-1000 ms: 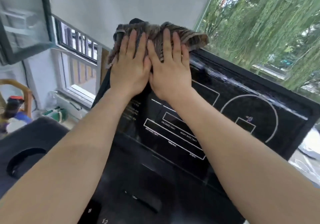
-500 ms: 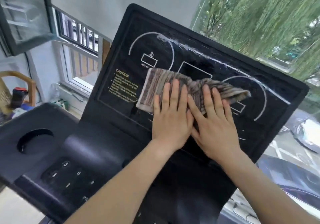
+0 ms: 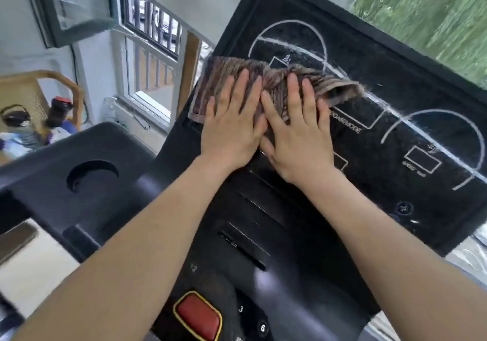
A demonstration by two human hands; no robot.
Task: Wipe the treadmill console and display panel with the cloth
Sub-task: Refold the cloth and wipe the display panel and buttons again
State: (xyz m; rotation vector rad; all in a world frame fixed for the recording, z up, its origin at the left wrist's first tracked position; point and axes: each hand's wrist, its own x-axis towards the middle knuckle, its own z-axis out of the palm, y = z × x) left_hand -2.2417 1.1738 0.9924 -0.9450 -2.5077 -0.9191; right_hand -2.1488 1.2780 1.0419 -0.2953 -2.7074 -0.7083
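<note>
The black treadmill console (image 3: 263,235) fills the near and middle ground, and its display panel (image 3: 395,77) rises tilted at the far side, marked with white arcs, boxes and streaks. Beyond it on the right is green foliage (image 3: 434,11); on the far left are a barred window (image 3: 150,77) and a wicker chair (image 3: 39,87) with a bottle (image 3: 56,112) in front of it. A round cup holder (image 3: 91,173) sits in the console's left wing and a red button (image 3: 198,315) near the bottom edge. Both forearms cross the console's middle and hide part of it.

The striped brown cloth (image 3: 224,74) lies flat on the panel's left half, its left edge at the panel's border. The left hand (image 3: 232,130) and right hand (image 3: 297,140) press on it side by side, touching, fingers straight and slightly spread, palms down, nothing gripped.
</note>
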